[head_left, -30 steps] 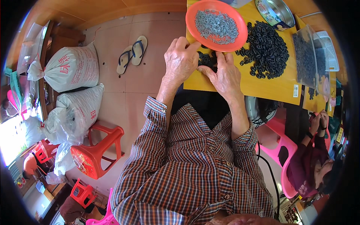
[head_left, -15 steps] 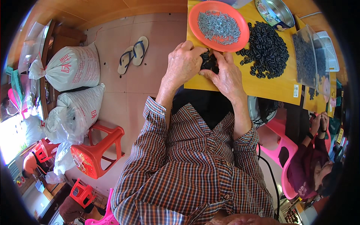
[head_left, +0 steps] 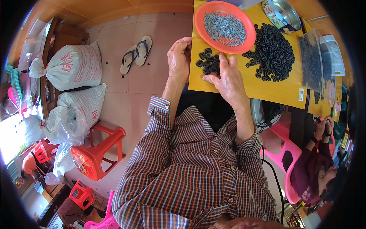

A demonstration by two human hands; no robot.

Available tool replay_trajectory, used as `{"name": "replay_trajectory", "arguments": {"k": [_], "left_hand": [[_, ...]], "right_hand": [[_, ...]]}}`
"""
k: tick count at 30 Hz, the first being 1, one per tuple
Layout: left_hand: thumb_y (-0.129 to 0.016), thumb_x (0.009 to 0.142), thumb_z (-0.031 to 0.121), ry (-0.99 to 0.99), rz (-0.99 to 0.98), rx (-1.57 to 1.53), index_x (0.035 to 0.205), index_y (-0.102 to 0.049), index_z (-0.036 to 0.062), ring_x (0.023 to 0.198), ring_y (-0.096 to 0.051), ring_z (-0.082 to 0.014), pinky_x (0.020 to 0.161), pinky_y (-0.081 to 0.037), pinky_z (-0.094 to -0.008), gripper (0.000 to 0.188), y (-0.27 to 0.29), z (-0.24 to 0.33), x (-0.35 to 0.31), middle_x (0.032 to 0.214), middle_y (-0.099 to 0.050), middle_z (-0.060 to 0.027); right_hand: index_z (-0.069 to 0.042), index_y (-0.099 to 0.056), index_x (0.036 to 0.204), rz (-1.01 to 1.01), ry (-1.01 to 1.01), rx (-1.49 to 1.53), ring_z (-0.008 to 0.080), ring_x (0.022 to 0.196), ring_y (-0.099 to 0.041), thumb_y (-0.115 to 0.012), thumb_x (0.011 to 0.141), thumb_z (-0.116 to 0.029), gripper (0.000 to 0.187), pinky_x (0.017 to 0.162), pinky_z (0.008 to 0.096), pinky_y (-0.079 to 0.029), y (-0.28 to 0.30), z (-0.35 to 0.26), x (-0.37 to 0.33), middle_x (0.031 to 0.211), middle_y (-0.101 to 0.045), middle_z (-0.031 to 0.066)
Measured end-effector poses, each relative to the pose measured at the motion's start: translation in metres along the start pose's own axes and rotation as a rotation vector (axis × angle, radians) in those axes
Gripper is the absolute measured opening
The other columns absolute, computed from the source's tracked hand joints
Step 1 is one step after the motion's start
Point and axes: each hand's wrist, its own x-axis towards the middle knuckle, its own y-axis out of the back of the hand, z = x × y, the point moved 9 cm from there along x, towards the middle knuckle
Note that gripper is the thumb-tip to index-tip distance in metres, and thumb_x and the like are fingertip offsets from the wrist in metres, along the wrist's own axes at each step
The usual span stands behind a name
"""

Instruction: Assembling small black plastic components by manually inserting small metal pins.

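Note:
My left hand (head_left: pixel 178 61) is at the left edge of the yellow table (head_left: pixel 263 89). Its fingers curve loosely apart toward the tabletop, and the palm side is hidden. A small group of black oval rings (head_left: pixel 207 64) lies between my hands, close to the table's near left corner. Over the right side of that group is my right hand (head_left: pixel 230 78), thumb stretched out and fingers reaching forward, covering some rings. Just beyond my fingers stands an orange-red plastic dish (head_left: pixel 249 28) of small grey metal pins or screws (head_left: pixel 225 28).
A big heap of black rings (head_left: pixel 274 51) covers the table's right half. Behind it stands a round metal tin (head_left: pixel 282 15); clear plastic bins (head_left: pixel 310 57) are at the right. A person (head_left: pixel 312 168) sits at right. White sacks (head_left: pixel 74 66) and a red stool (head_left: pixel 97 150) stand at left.
My hands have parted: the left has drawn back to the table's left edge, the right has shifted slightly nearer me. Black rings that were between my fingers now lie spread on the table.

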Motion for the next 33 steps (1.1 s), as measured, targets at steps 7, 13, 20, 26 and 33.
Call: {"name": "replay_trajectory", "arguments": {"k": [7,13,20,26,33], "left_hand": [[-0.045,0.093,0.013,-0.021,-0.142,-0.119,0.116,-0.055,-0.0040,0.101,-0.052,-0.0185,0.094,-0.041,-0.0310,0.031,-0.017,0.002,-0.005,0.109,-0.058,-0.0107],[-0.048,0.093,0.018,-0.064,-0.132,0.110,0.114,-0.062,-0.0019,0.110,-0.050,-0.0161,0.097,-0.040,-0.0306,0.032,-0.016,0.007,-0.008,0.118,-0.053,-0.0080],[-0.048,0.094,0.020,-0.206,-0.172,0.324,0.109,-0.067,0.0002,0.117,-0.047,-0.0157,0.100,-0.037,-0.0293,0.031,-0.017,0.011,-0.006,0.130,-0.044,-0.0064],[-0.053,0.093,0.020,0.032,-0.198,-0.055,0.109,-0.065,-0.0012,0.109,-0.051,-0.0153,0.098,-0.040,-0.0309,0.029,-0.020,-0.003,-0.005,0.118,-0.053,-0.0077],[-0.056,0.092,0.025,0.134,-0.102,-0.278,0.112,-0.063,0.0007,0.092,-0.056,-0.0147,0.086,-0.046,-0.0298,0.032,-0.004,-0.023,0.000,0.102,-0.058,-0.0062]], "right_hand": [[0.013,-0.039,0.130,-0.031,-0.005,-0.044,0.0402,0.107,-0.055,-0.079,0.072,-0.026,0.080,0.086,0.0434,-0.049,-0.008,-0.016,0.007,0.122,-0.043,0.0226],[0.010,-0.040,0.130,-0.099,-0.012,-0.063,0.0414,0.102,-0.056,-0.077,0.074,-0.022,0.075,0.084,0.0441,-0.048,-0.009,-0.029,0.017,0.119,-0.043,0.0239],[0.008,-0.039,0.131,-0.150,-0.005,-0.044,0.0430,0.099,-0.056,-0.073,0.075,-0.014,0.069,0.083,0.0448,-0.048,-0.021,-0.037,0.026,0.112,-0.045,0.0249],[0.007,-0.040,0.129,-0.139,-0.001,-0.012,0.0435,0.098,-0.056,-0.070,0.077,-0.010,0.062,0.084,0.0456,-0.047,-0.024,-0.039,0.031,0.110,-0.046,0.0246],[0.010,-0.043,0.125,-0.083,0.034,0.026,0.0413,0.096,-0.057,-0.069,0.079,-0.008,0.057,0.082,0.0446,-0.048,-0.030,-0.047,0.034,0.108,-0.046,0.0227]]}}
